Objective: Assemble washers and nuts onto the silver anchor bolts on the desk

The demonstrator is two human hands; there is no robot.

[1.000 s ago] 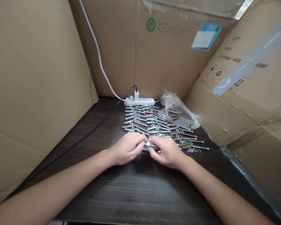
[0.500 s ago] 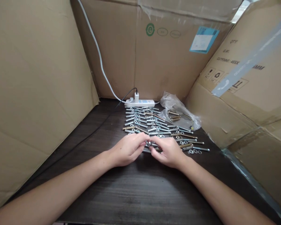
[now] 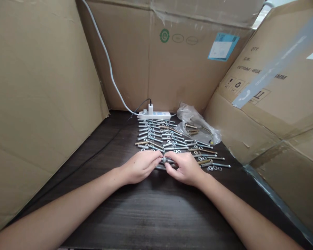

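Between my two hands is a silvery metal bolt (image 3: 164, 159), with a nut and what look like washers near its visible end. My left hand (image 3: 144, 166) pinches it from the left, its fingertips closed on the end. From the other side, my right hand (image 3: 185, 167) grips the bolt with thumb and index finger; the rest of it is hidden by the fingers. Behind and beside the hands lie rows of loose bolts (image 3: 220, 165), metal sleeves (image 3: 191, 150), nuts (image 3: 210, 168) and ring washers (image 3: 215, 168). Some parts are brass-coloured.
A clear plastic bag (image 3: 187, 113) with several brass-coloured pieces (image 3: 193, 132) lies at the back right. A white power strip (image 3: 160, 115) with a plugged-in charger sits behind the rows. A black cable (image 3: 94, 155) crosses the dark table (image 3: 156, 215). Cardboard boxes (image 3: 127, 62) wall in three sides.
My fingertips have drawn slightly apart, so the nut and washers on the bolt show more plainly. The whole view has shifted a little.
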